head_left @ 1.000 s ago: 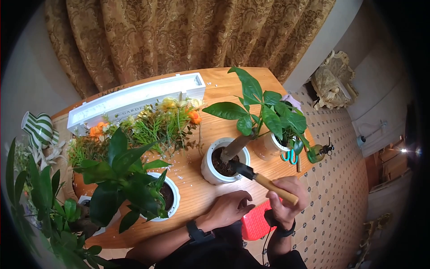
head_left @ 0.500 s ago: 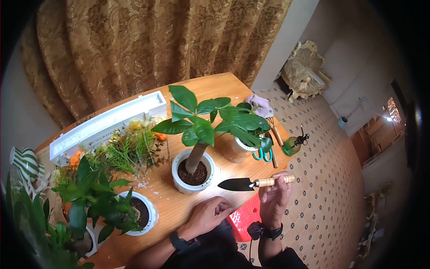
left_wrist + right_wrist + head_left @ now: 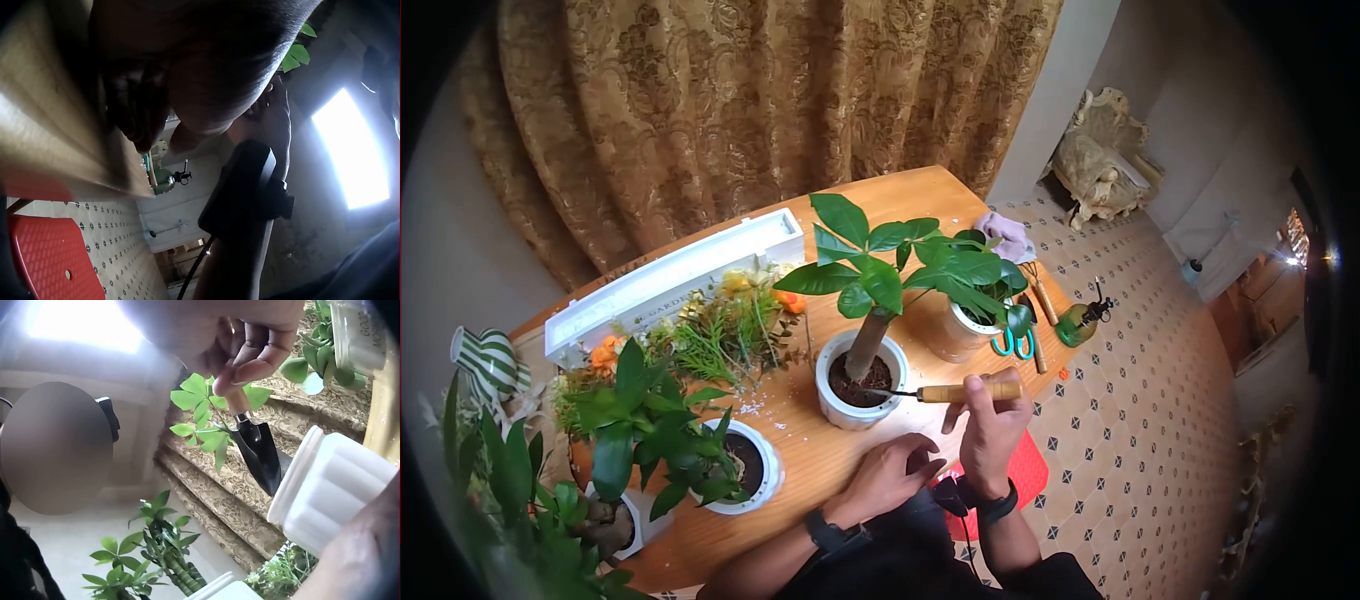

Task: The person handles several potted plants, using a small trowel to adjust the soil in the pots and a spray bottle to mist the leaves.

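Note:
A garden trowel (image 3: 970, 392) is gripped by its wooden handle in my right hand (image 3: 992, 435). Its black blade, seen nearly edge-on in the head view, reaches over the rim of a white pot (image 3: 840, 408). In the right wrist view the trowel (image 3: 259, 453) points down at the pot (image 3: 340, 487). A thick-trunked leafy plant (image 3: 866, 345) stands in that pot, in dark soil (image 3: 878, 378). My left hand (image 3: 890, 475) rests at the table's front edge, just below the pot, its fingers loosely curled around nothing.
Left of the pot stand another white pot (image 3: 770, 478) and dark-leaved plants. Behind lie artificial flowers (image 3: 720, 335) and a long white planter box (image 3: 680, 270). To the right are a further potted plant (image 3: 960, 335), turquoise-handled scissors (image 3: 1024, 346) and a green spray bottle (image 3: 1078, 325). A red stool (image 3: 1025, 470) stands below.
The trowel blade was at the soil, then was drawn out to the right with its face showing, and is now back over the pot, turned edge-on. My left hand stays by the table edge.

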The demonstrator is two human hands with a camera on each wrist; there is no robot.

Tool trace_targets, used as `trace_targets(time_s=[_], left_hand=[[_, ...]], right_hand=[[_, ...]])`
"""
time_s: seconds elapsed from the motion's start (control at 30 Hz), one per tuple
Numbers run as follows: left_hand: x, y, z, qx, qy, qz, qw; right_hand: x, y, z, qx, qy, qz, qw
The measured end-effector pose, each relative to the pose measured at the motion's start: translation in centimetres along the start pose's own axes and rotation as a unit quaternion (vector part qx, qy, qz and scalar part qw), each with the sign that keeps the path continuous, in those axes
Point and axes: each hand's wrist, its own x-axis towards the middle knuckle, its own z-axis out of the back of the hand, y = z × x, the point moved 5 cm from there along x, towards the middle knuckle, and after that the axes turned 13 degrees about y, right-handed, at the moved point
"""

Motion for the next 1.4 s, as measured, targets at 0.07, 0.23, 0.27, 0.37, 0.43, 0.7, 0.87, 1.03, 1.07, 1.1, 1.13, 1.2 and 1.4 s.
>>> trace_targets(time_s=[0.07,0.23,0.27,0.37,0.43,0.7,0.87,1.03,1.07,1.1,1.13,1.2,1.4], left_hand=[[0.1,0.2,0.0,-0.013,0.017,0.007,1.000],[0.2,0.7,-0.1,0.005,0.012,-0.012,1.000],[0.2,0.8,-0.2,0.002,0.012,-0.012,1.000],[0.2,0.8,-0.3,0.010,-0.013,-0.024,1.000],[0.2,0.5,-0.1,0.009,-0.009,-0.024,1.000],[0.3,0.7,-0.5,-0.023,0.016,-0.009,1.000],[0.3,0.5,-0.4,-0.020,0.010,0.003,1.000],[0.5,0.9,-0.6,-0.026,0.009,0.012,1.000],[0.5,1.0,-0.6,-0.028,0.003,0.014,1.000],[0.6,0.9,-0.7,-0.021,0.013,0.012,1.000],[0.6,0.9,-0.6,-0.008,0.007,0.012,1.000],[0.7,0.7,-0.5,0.012,0.011,0.009,1.000],[0.3,-1.1,-0.4,0.038,0.007,0.010,0.999]], right_hand=[[0.4,-0.2,-1.1,-0.024,0.007,-0.007,1.000],[0.3,-0.5,-1.5,-0.066,-0.012,0.012,0.998],[0.2,-0.3,-1.3,-0.082,-0.028,0.023,0.996],[0.2,0.5,-0.1,-0.077,-0.072,0.066,0.992],[0.3,1.0,1.0,-0.093,-0.069,0.077,0.990],[-0.5,2.6,4.9,-0.060,-0.071,0.153,0.984],[-1.6,3.8,5.5,-0.100,-0.018,0.149,0.984],[-2.5,4.6,7.1,-0.095,0.006,0.161,0.982],[-2.7,4.6,7.4,-0.090,0.008,0.164,0.982],[-2.8,4.7,7.8,-0.083,0.010,0.168,0.982],[-3.1,4.8,8.5,-0.083,-0.001,0.173,0.981],[-3.5,4.8,10.0,-0.092,0.007,0.162,0.982],[-4.9,5.1,15.9,-0.114,-0.115,0.130,0.978]])
